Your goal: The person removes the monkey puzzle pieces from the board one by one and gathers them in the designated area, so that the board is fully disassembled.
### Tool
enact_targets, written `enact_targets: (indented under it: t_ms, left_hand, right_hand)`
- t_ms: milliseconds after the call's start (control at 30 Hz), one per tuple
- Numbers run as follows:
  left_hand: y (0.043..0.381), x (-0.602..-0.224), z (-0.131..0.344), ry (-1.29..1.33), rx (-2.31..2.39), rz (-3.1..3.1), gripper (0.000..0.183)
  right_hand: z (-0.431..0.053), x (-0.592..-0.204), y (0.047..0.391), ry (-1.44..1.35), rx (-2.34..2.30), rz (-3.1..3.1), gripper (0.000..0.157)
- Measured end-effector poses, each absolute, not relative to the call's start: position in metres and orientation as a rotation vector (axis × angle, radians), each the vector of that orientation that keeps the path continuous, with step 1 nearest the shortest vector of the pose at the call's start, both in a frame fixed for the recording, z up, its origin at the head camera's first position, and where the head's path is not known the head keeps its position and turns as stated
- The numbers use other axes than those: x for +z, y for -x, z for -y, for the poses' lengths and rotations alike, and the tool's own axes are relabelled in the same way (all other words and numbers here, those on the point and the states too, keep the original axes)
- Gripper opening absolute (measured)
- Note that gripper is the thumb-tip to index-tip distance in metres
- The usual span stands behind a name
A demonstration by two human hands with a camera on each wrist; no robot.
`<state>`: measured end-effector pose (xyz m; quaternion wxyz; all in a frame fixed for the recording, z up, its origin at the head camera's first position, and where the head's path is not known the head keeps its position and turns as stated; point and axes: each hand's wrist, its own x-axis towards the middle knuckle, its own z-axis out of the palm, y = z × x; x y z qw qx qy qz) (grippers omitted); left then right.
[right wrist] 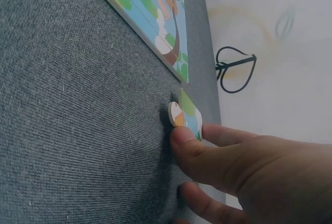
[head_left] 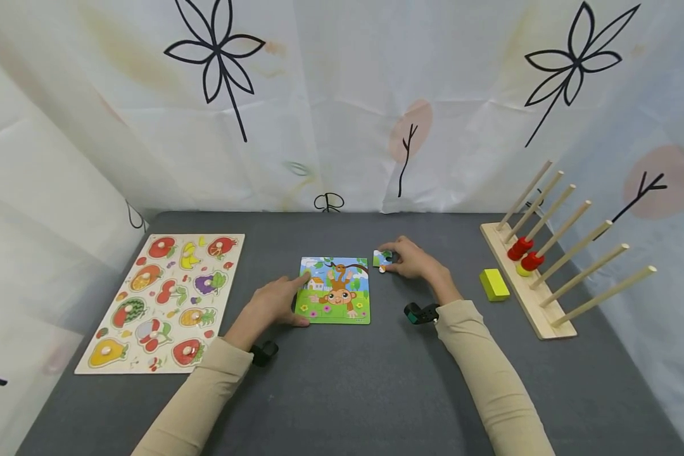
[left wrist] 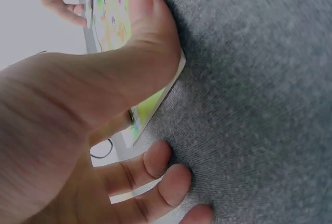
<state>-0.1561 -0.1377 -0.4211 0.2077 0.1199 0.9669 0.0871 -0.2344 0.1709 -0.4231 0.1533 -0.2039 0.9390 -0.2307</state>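
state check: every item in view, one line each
monkey puzzle: flat, one corner piece missing
loose piece: pinched, tilted on edge
left hand: thumb steadies the puzzle's edge
right hand: grip on piece
fruit board: flat, filled
peg rack: few beads on
yellow block: lying loose

I see a dark grey bench (head_left: 348, 392). On it, the monkey puzzle (head_left: 335, 290) shows a brown monkey on green grass under blue sky. The loose piece (head_left: 382, 258) is blue, green and white. The fruit board (head_left: 162, 297) at left is pale wood with red, yellow and purple fruits. A yellow block (head_left: 494, 284) lies right, by red rings (head_left: 525, 254).
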Motion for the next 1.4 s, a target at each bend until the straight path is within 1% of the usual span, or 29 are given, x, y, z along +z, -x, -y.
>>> enact_targets:
  t_ms: [233, 400, 533, 833, 1167, 1400]
  left_hand:
    - [0.156, -0.423, 0.134, -0.322, 0.249, -2.701, 0.102]
    - [0.155, -0.424, 0.134, -0.325, 0.269, -2.697, 0.101]
    - [0.154, -0.424, 0.135, -0.32, 0.272, -2.698, 0.101]
    - [0.154, -0.421, 0.136, -0.332, 0.293, -2.7, 0.101]
    - [0.155, -0.423, 0.137, -0.334, 0.284, -2.699, 0.101]
    - [0.155, -0.423, 0.137, -0.345, 0.289, -2.705, 0.101]
  right_hand:
    - [-0.17, -0.428, 0.236, 0.597, -0.662, -2.682, 0.047]
    - [-0.17, -0.431, 0.237, 0.565, -0.672, -2.684, 0.052]
    - [-0.17, -0.433, 0.237, 0.526, -0.698, -2.685, 0.05]
    - [-0.168, -0.435, 0.238, 0.54, -0.7, -2.71, 0.046]
    - [-0.168, -0.428, 0.234, 0.605, -0.805, -2.716, 0.05]
    - [-0.152, -0.418, 0.226, 0.665, -0.891, -2.686, 0.051]
